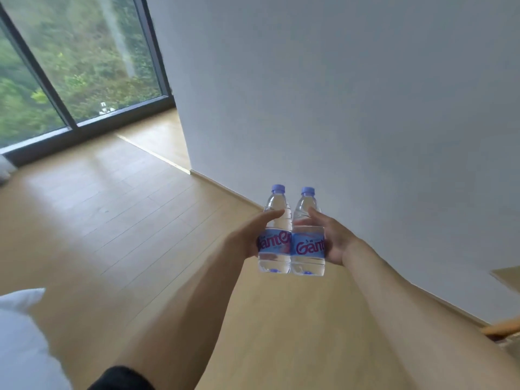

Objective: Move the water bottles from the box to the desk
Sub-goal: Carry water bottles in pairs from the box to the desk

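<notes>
Bottles (291,243) upright, touching, gripped between curled fingers of left hand (247,237) and right hand (334,240).

Two clear water bottles (291,235) are seen with lavender-blue caps and pale blue labels lettered in magenta; the floor (112,220) is laid in light honey-toned planks, the wall (337,94) is painted plain white, and the window (70,66) is framed in dark grey

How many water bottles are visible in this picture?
2. One bottle is held in the left hand, the other bottle in the right hand, side by side. No box is visible.
</notes>
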A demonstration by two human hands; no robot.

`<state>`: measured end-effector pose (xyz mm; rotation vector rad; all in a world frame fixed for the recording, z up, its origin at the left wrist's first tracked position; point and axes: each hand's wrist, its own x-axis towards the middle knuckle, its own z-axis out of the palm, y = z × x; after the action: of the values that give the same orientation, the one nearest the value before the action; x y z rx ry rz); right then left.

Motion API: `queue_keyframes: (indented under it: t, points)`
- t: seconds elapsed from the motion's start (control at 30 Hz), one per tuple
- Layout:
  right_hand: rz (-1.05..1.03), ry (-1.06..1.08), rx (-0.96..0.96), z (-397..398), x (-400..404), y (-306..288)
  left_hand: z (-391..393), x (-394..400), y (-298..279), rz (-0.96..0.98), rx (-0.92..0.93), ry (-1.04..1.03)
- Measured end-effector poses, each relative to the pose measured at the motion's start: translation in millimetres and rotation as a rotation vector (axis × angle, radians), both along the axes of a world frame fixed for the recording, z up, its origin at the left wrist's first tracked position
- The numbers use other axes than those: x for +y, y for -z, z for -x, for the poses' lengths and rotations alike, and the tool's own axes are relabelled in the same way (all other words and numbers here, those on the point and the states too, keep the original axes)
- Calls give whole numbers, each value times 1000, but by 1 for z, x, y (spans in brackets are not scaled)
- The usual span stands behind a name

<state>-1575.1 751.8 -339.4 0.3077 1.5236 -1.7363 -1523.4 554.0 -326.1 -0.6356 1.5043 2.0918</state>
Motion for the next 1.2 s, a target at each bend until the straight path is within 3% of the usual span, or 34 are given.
queue_keyframes:
  t: [0.4, 0.67, 0.97, 1.2]
  points:
    - [55, -201, -4, -11, 5, -6, -49, 20, -12, 174, 64, -211]
    - [66, -462, -22, -40, -3, 5, -110, 34, -8, 137, 16, -332]
    - [72, -822, 31, -93, -50, -1, -215, 28, -9, 108, -51, -662]
    - [106, -1065, 60, -164, -108, -21, -307, 12, -21, 116, 30, -923]
